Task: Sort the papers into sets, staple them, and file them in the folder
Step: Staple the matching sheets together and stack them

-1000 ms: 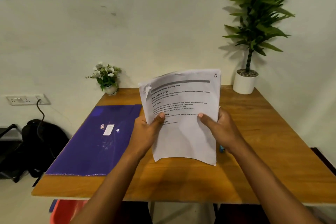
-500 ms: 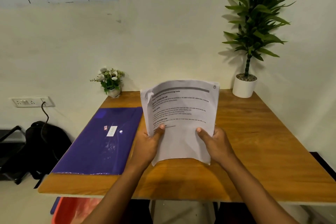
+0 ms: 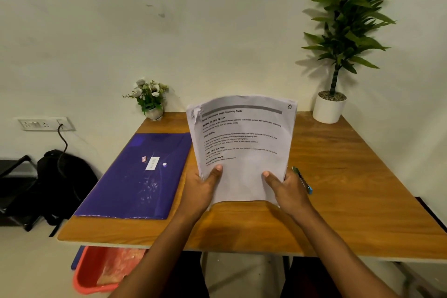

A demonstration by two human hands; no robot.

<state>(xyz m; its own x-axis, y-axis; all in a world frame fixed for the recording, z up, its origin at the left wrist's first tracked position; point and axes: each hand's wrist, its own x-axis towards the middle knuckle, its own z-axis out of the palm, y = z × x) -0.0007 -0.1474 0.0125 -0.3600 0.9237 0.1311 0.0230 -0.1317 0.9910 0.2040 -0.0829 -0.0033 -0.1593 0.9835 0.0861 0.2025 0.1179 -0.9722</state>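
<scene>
Wooden table: bare brown top.
Tall leafy plant in a white pot: far right corner of the table.
Small flower pot: far left edge, against the wall.
Wall socket: left wall, black cable plugged in.
Black backpack: on the floor, left of the table.
Red bin: under the near left edge.

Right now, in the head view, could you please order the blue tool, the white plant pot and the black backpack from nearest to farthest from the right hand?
1. The blue tool, on the table just right of the right hand.
2. The white plant pot, at the table's far right corner.
3. The black backpack, on the floor left of the table.
</scene>
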